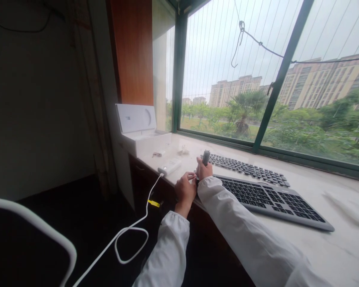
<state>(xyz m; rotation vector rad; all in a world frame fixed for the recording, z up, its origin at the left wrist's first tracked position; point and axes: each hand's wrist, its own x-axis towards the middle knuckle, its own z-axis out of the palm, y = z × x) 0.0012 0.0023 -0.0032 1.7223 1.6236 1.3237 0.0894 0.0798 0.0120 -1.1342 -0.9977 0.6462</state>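
Upright in my right hand [204, 170] is a small dark object [206, 157], its top sticking out above the closed fingers; what it is I cannot make out. My left hand [186, 189] is beside it, thumb and fingers pinched together at the left end of a dark grey keyboard [275, 203]. Anything between those fingertips is too small to name. The keyboard lies on the white counter [311, 189], partly behind my right hand and sleeve. Behind it, a row of loose black keycaps [248, 167] runs alongside.
An open white box [151, 142] stands at the counter's left end. Near it are a white power strip [169, 166] with a hanging cable [149, 195], a small metallic item [157, 154] and crumpled scraps [183, 150]. Clear plastic [347, 207] lies right. A window borders the counter.
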